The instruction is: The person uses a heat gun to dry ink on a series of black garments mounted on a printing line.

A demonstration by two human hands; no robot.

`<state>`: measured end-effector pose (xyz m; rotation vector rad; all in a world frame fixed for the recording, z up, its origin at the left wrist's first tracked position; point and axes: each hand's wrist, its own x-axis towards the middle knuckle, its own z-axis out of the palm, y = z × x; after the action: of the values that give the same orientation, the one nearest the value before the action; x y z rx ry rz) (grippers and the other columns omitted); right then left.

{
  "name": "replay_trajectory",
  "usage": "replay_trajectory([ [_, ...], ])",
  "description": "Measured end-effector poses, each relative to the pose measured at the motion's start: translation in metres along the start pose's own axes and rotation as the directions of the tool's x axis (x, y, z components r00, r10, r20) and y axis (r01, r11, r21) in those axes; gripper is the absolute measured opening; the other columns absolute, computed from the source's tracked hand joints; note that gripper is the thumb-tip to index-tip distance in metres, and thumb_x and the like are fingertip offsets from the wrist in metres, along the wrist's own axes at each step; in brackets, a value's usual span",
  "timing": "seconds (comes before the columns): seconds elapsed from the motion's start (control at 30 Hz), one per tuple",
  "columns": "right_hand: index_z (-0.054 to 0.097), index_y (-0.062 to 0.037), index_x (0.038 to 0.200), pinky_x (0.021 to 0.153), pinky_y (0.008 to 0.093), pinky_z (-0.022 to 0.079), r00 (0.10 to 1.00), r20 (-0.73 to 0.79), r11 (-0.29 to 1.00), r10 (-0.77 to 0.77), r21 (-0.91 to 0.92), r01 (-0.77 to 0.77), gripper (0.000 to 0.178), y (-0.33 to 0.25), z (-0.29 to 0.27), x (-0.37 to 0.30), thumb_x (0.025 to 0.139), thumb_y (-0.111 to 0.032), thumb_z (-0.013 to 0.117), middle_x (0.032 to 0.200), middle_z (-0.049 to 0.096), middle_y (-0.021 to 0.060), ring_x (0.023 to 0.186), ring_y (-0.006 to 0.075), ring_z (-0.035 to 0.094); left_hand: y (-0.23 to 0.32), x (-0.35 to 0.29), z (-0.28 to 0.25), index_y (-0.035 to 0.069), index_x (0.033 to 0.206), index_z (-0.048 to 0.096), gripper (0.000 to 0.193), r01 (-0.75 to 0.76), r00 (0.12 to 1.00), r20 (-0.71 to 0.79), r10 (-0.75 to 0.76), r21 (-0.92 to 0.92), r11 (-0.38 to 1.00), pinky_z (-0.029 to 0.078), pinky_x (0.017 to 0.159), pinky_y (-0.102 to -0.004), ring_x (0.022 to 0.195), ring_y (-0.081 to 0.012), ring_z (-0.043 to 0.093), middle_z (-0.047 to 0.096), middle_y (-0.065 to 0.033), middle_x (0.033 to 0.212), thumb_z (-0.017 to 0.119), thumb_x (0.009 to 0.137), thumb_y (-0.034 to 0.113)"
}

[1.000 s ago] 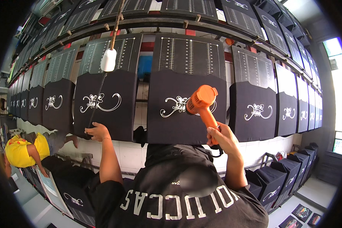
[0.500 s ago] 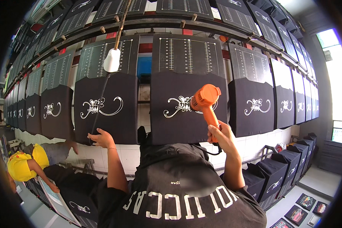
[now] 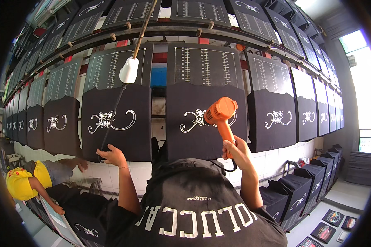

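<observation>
My right hand (image 3: 238,154) is wrapped round the handle of an orange heat gun (image 3: 221,111). The gun is held over a black T-shirt (image 3: 206,142) stretched on a board, covering part of its white curling print (image 3: 189,123). My left hand (image 3: 112,157), fingers curled, is by the lower edge of the neighbouring black shirt (image 3: 127,142). At its fingertips it holds a thin black cord (image 3: 113,115). That cord hangs from a white socket (image 3: 129,71) at the end of a stick (image 3: 144,29).
Printed black shirts on boards run in a long row to both sides, with another row behind a rail (image 3: 169,36). More printed shirts (image 3: 294,189) stand behind me at right. At lower left, a co-worker in a yellow shirt (image 3: 22,181) has a hand on a frame (image 3: 55,218).
The heat gun has shifted slightly left over the print. The socket and cord have swung a little to the right. My whole view has tilted slightly; both hands keep their hold.
</observation>
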<state>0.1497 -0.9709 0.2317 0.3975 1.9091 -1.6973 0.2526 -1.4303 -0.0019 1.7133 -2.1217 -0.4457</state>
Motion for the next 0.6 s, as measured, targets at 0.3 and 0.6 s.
replay_trajectory([
  [0.3,0.059,0.0039,0.109,0.061,0.0246,0.054,0.998,0.05,0.997,0.048,-0.063,-0.045,0.032,-0.004,0.007,0.0,0.098,-0.026,0.064,0.079,0.059,0.0023,0.063,0.009,0.061,0.012,-0.006,-0.007,0.003,0.153,0.021,0.069,0.045,0.998,0.036,-0.044,-0.015,0.999,0.012,0.12,-0.061,0.144,-0.0385,0.035,0.032,-0.0209,0.157,0.052,0.099,0.033],
  [0.6,0.06,0.0026,0.108,0.06,0.0243,0.053,0.999,0.024,0.997,0.029,-0.068,-0.027,0.029,-0.018,0.015,0.013,0.097,-0.025,0.062,0.077,0.059,0.0022,0.062,0.0085,0.06,0.023,-0.011,-0.015,0.003,0.152,0.022,0.068,0.045,0.998,0.038,-0.044,-0.03,0.999,0.011,0.12,-0.0597,0.145,-0.0378,0.034,0.031,-0.0235,0.156,0.052,0.099,0.032],
])
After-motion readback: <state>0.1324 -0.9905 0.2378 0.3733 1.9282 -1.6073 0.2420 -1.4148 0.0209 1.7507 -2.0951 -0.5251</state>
